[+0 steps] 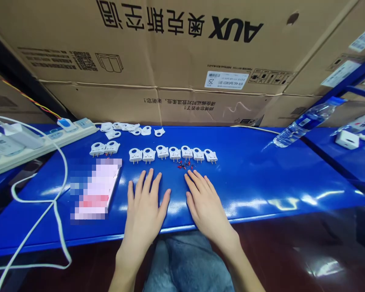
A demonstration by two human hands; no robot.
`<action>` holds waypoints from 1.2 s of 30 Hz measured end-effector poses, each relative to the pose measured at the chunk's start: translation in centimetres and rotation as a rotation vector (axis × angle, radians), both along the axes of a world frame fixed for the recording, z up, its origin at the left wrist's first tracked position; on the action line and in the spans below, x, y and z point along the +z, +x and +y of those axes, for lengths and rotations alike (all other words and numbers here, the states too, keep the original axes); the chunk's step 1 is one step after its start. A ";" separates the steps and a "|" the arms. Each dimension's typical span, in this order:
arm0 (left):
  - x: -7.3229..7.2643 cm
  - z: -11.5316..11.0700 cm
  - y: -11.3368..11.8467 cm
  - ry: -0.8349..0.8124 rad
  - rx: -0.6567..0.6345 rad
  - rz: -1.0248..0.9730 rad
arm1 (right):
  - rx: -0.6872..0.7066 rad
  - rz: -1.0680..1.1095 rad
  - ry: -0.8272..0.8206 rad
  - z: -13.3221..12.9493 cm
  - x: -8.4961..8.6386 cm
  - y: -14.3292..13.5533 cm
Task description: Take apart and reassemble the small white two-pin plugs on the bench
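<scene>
My left hand [146,207] lies flat on the blue tabletop with its fingers spread, holding nothing. To its right, my right hand [207,205] also rests palm down, fingers stretched out and nothing in it. Just beyond the right fingertips is a small heap of red and black bits [186,165], too small to name. A row of white plug-like pieces [174,153], each with a ring and metal pins, runs across beyond both hands. Two more such plug pieces [105,149] sit farther left. Behind them lie several white ring-shaped covers [126,128].
A pixelated phone-like slab [97,188] lies left of my left hand. A white power strip [51,142] and loose white cable [59,219] occupy the left side. A water bottle [307,121] lies at the right, near a white charger [347,139]. A large cardboard box [158,69] stands behind.
</scene>
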State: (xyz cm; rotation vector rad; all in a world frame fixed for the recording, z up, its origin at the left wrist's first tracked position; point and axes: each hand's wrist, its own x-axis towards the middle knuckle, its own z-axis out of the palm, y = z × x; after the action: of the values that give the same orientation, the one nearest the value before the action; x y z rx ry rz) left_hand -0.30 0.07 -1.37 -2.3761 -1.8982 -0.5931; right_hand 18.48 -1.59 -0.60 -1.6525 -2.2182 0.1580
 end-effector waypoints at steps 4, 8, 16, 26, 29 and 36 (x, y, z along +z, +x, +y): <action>0.0 0.0 0.0 0.006 -0.004 0.016 | 0.003 -0.013 -0.013 0.0 0.1 0.0; -0.1 0.0 0.0 0.012 -0.007 0.013 | -0.005 0.002 -0.011 0.0 0.0 0.0; -0.1 0.0 0.0 0.007 -0.007 -0.001 | -0.006 0.022 0.009 0.0 -0.2 0.0; 0.0 -0.1 0.0 0.002 0.001 -0.002 | -0.009 0.006 0.005 0.0 0.0 -0.2; 0.1 -0.1 0.0 -0.006 0.000 -0.003 | -0.008 0.011 0.012 0.0 0.0 -0.1; 0.0 0.1 -0.2 -0.025 -0.008 -0.114 | -0.013 0.158 0.010 -0.1 -0.1 0.0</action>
State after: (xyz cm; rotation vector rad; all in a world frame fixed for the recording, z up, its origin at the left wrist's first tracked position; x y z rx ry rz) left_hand -0.47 0.12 -1.40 -2.4157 -1.9519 -0.7252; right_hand 18.45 -1.64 -0.70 -1.5908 -2.0879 0.2642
